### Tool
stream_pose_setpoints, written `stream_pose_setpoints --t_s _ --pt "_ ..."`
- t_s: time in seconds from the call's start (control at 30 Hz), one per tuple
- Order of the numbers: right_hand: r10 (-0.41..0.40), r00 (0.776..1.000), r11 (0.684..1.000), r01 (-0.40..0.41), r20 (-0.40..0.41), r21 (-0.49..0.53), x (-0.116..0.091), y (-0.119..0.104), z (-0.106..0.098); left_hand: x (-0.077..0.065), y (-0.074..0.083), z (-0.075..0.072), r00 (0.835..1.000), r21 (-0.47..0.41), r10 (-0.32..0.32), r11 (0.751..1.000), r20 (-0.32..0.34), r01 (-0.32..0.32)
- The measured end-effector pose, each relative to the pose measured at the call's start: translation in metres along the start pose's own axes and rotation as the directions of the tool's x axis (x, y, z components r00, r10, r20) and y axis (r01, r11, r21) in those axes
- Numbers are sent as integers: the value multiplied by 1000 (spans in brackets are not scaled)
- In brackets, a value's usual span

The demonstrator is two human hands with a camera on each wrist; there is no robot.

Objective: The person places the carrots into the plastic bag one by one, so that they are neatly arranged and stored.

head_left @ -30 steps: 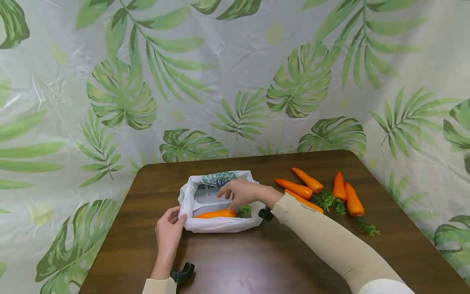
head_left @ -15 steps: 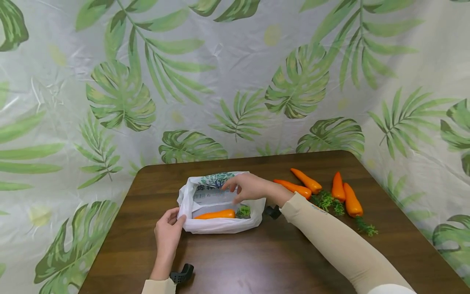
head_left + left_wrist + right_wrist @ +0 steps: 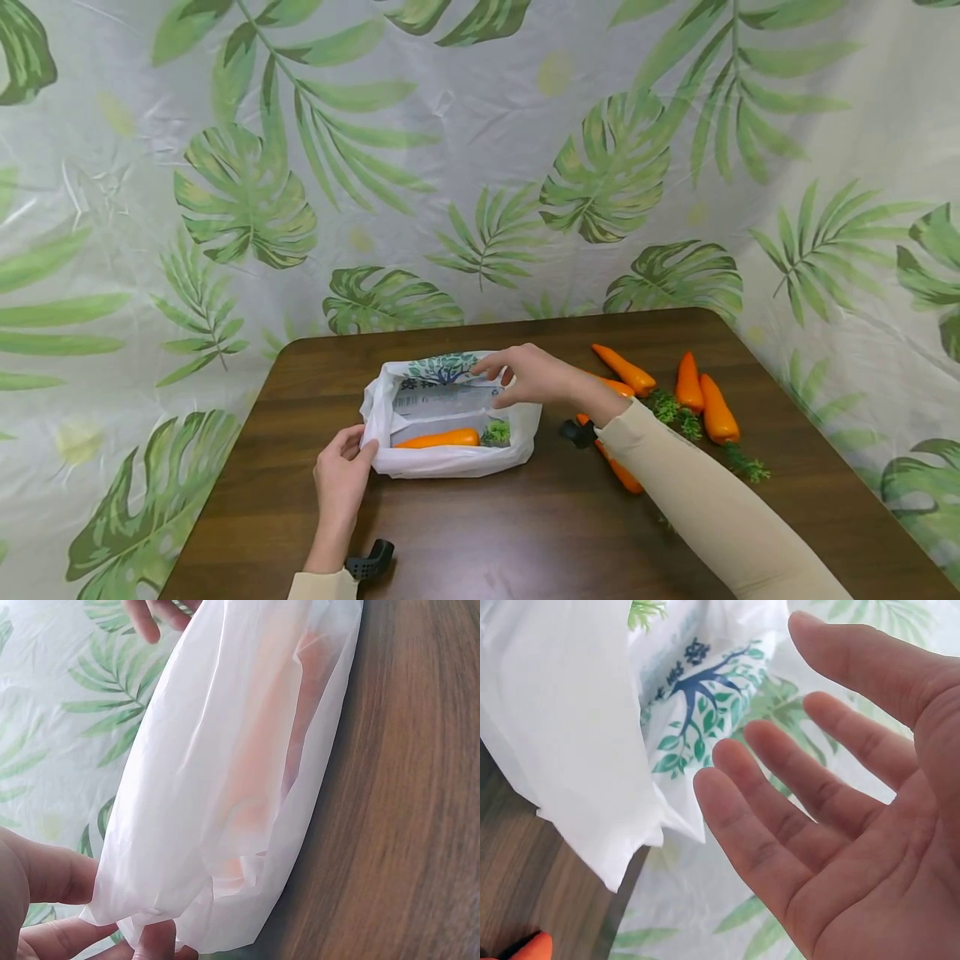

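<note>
A white plastic bag [image 3: 456, 463] lies with its mouth spread wide, a green tree print on its far side. Inside it rests an orange carrot [image 3: 442, 438] with a green leafy top [image 3: 496, 432]. My left hand [image 3: 342, 477] pinches the bag's left edge between thumb and fingers, and the left wrist view shows the fingertips [image 3: 157, 939] at the thin plastic. Over the bag's right rim hovers my right hand [image 3: 536, 379], holding nothing. In the right wrist view its fingers are spread and relaxed beside the printed plastic [image 3: 697, 697].
Several more carrots lie at the right of the dark wooden table [image 3: 480, 542], among them one at the back [image 3: 624, 369] and one farther right [image 3: 718, 410]. My right forearm [image 3: 697, 492] partly covers another carrot [image 3: 618, 468]. A leaf-patterned sheet [image 3: 495, 150] hangs behind the table.
My right hand has moved up and to the right, away from the carrot in the bag, which stays lying there. The left hand keeps its hold on the bag's edge.
</note>
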State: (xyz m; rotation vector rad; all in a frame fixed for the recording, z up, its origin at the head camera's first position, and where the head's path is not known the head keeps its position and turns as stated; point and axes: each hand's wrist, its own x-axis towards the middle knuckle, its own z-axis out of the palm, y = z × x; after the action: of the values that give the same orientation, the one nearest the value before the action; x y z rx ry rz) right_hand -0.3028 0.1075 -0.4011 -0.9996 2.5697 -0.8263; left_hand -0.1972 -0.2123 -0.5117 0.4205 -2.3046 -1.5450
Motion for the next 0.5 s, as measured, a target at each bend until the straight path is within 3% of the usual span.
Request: stream_pose_setpoints --t_s 0.5 --pt "53 988 997 -45 -143 56 -50 13 -8 0 0 -2 1000 0 -6 1000 6 6"
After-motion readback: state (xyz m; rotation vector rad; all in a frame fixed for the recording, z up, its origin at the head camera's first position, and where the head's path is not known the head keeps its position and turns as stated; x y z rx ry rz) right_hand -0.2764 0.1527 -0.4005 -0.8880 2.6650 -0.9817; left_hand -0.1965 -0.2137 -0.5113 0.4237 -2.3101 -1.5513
